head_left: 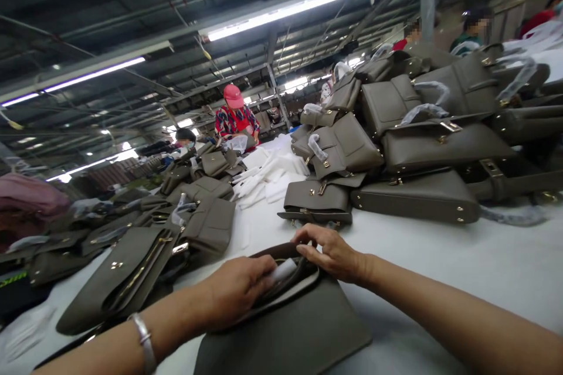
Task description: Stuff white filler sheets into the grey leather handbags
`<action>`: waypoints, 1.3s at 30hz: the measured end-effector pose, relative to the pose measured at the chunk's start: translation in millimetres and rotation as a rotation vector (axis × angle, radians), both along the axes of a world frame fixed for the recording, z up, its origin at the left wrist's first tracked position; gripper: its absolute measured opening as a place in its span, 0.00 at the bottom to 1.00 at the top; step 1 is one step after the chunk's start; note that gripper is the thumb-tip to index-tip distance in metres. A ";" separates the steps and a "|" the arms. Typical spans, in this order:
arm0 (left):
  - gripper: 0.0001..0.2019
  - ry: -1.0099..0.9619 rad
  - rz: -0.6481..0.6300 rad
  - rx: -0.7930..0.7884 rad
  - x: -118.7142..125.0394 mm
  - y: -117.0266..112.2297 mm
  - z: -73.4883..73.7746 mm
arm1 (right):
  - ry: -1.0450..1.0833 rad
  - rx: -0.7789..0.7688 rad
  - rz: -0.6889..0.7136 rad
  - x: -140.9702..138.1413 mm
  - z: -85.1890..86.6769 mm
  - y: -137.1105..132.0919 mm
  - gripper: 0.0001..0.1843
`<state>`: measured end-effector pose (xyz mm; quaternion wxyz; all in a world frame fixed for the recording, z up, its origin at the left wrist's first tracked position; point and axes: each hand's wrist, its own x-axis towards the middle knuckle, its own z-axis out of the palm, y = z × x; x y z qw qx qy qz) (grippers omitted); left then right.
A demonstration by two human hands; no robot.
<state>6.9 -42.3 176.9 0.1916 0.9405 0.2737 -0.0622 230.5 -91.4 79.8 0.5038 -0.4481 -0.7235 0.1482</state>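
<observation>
A grey-brown handbag (290, 328) lies in front of me on the white table, its mouth open. My right hand (328, 251) pinches the far right edge of the opening between thumb and fingers. At the mouth's left side, my left hand (241, 288) is closed, with a white piece of padding (284, 270) sticking out from its fingertips into the bag. Its fingers are partly blurred, and the bag's inside is mostly hidden. A silver bangle (143, 337) circles my left wrist.
Piles of similar handbags (431, 193) stand to the right, and more handbags (118, 269) lie to the left. White padding strips (268, 173) are heaped mid-table. A person in a red cap (233, 96) works at the far end of the white table (391, 258).
</observation>
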 end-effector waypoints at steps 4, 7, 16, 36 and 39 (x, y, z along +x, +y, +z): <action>0.14 -0.069 0.010 0.015 14.2 0.4 -10.9 | 0.063 0.027 0.031 0.7 -7.5 2.0 0.09; 0.15 -0.051 -0.023 0.078 20.3 0.5 -14.7 | 0.086 0.037 0.078 3.0 -10.8 0.7 0.09; 0.07 0.240 -0.176 0.365 39.1 14.2 -15.4 | -0.075 0.006 0.084 9.1 -0.9 -11.5 0.07; 0.12 0.192 -0.184 0.645 52.8 13.6 -35.0 | -0.052 0.034 0.021 5.2 -21.0 -12.2 0.10; 0.16 0.061 -0.255 0.737 43.7 16.7 -41.7 | -0.069 0.062 0.001 6.7 -28.2 -8.8 0.11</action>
